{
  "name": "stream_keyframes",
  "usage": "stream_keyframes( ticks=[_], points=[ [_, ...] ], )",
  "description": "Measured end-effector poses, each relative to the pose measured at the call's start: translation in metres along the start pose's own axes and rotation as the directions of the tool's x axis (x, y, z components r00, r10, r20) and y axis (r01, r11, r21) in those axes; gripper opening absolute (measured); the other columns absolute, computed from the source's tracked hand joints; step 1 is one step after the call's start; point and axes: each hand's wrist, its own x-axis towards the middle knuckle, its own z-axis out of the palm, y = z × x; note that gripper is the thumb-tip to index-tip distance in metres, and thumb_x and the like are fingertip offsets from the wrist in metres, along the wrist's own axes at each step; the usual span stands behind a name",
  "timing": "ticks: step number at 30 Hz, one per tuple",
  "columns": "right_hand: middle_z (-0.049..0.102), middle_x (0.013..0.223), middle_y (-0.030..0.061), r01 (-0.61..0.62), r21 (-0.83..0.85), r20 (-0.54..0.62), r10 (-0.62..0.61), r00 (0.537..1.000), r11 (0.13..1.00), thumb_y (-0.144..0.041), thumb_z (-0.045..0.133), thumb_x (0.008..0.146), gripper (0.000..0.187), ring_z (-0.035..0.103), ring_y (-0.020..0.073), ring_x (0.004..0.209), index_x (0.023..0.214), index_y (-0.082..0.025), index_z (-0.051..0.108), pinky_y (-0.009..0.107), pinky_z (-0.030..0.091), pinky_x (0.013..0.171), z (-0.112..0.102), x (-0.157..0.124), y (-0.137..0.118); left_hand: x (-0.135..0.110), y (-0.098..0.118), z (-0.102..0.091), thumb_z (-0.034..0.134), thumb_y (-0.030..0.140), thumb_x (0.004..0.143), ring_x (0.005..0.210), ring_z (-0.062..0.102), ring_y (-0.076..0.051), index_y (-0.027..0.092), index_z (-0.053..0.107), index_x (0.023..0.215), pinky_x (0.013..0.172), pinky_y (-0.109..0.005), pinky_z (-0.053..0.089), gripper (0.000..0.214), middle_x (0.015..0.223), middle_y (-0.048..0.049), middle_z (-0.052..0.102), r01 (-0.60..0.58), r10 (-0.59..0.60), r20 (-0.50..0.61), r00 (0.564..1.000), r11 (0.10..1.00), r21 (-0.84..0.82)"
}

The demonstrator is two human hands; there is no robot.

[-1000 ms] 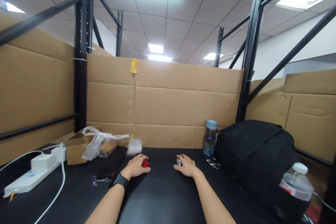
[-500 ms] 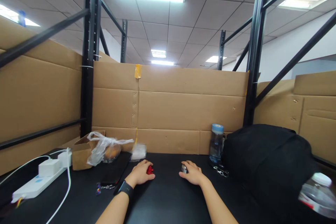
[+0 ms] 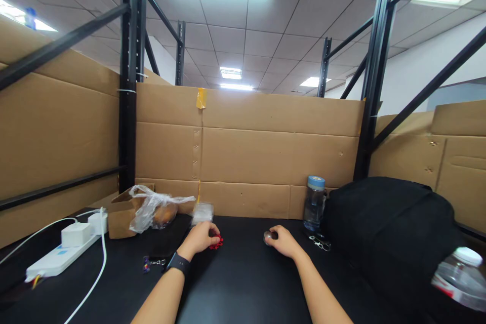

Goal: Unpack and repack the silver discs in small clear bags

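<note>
My left hand point(image 3: 200, 239), with a dark smartwatch point(image 3: 179, 265) on its wrist, pinches a small bright red thing point(image 3: 217, 243) on the black tabletop point(image 3: 235, 283). It looks stringy, like knotted cord, but its kind is unclear. My right hand point(image 3: 284, 241) has its thumb and fingers curled around a small, round, greyish shiny object point(image 3: 268, 237). The fingers cover part of it, so I cannot make out what it is. Bare tabletop separates the two hands.
At left stand a white power strip point(image 3: 63, 262) with cables, a cardboard box point(image 3: 120, 217) and a plastic bag point(image 3: 155, 211) with something orange inside. At right are a blue-capped water bottle point(image 3: 314, 205), a keychain point(image 3: 320, 244), a black bag point(image 3: 387, 233) and a white-capped bottle point(image 3: 461, 278).
My left fingers have lifted and curled in, showing more of the red thing. My right hand has shifted slightly right, its fingers tighter on the round object. The view has tilted slightly.
</note>
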Motion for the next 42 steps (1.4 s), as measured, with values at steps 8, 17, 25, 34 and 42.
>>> stream_keyframes(
  ticks=[8, 17, 25, 34, 42],
  points=[
    [0.071, 0.114, 0.0135, 0.011, 0.049, -0.019, -0.010, 1.000, 0.999, -0.043, 0.066, 0.078, 0.041, 0.065, 0.0272, 0.107, 0.107, -0.015, 0.072, 0.033, 0.046, 0.093, 0.006, 0.004, 0.006, -0.001, 0.005, 0.002, 0.066, 0.035, 0.077, 0.083, 0.069, -0.019, 0.020, 0.076, 0.082, 0.079, -0.027, 0.047, 0.019, 0.084, -0.0033, 0.077, 0.016, -0.015, -0.008, 1.000, 0.999, 0.031],
    [0.068, 0.106, 0.0134, 0.133, 0.309, -0.225, -0.064, 0.972, 0.942, -0.055, 0.063, 0.078, 0.052, 0.063, 0.0260, 0.096, 0.108, -0.013, 0.072, 0.038, 0.049, 0.089, 0.001, 0.007, -0.006, -0.002, 0.028, -0.006, 0.051, 0.032, 0.091, 0.085, 0.068, -0.019, 0.020, 0.067, 0.091, 0.080, -0.029, 0.046, 0.019, 0.087, -0.0036, 0.075, -0.083, 0.075, -0.211, 0.975, 0.996, -0.030],
    [0.066, 0.109, 0.0093, 0.046, 0.838, -0.002, -0.082, 0.997, 0.543, -0.056, 0.075, 0.074, 0.056, 0.061, 0.0167, 0.078, 0.117, -0.021, 0.069, 0.024, 0.044, 0.056, 0.017, -0.012, -0.075, -0.006, 0.081, 0.008, 0.063, 0.038, 0.086, 0.096, 0.070, -0.023, 0.021, 0.073, 0.101, 0.092, -0.034, 0.048, 0.025, 0.098, -0.0057, 0.077, -0.106, 0.019, -0.320, 0.947, 0.961, -0.257],
    [0.069, 0.116, 0.0095, 0.076, 0.899, 0.006, -0.185, 0.983, 0.431, -0.046, 0.080, 0.074, 0.054, 0.064, 0.0173, 0.084, 0.121, -0.023, 0.067, 0.024, 0.045, 0.059, 0.032, -0.025, -0.103, -0.011, 0.101, 0.032, 0.058, 0.038, 0.092, 0.108, 0.061, -0.024, 0.025, 0.073, 0.094, 0.096, -0.037, 0.042, 0.020, 0.106, -0.0053, 0.071, -0.116, 0.026, -0.364, 0.931, 0.967, -0.228],
    [0.070, 0.117, 0.0096, 0.057, 0.893, 0.012, -0.149, 0.989, 0.447, -0.047, 0.082, 0.073, 0.059, 0.065, 0.0191, 0.086, 0.125, -0.024, 0.069, 0.027, 0.047, 0.062, 0.027, -0.027, -0.104, -0.016, 0.106, 0.031, 0.059, 0.034, 0.092, 0.116, 0.050, -0.027, 0.026, 0.074, 0.092, 0.095, -0.042, 0.038, 0.016, 0.113, -0.0062, 0.064, -0.056, 0.022, -0.371, 0.928, 0.995, -0.080]
  ],
)
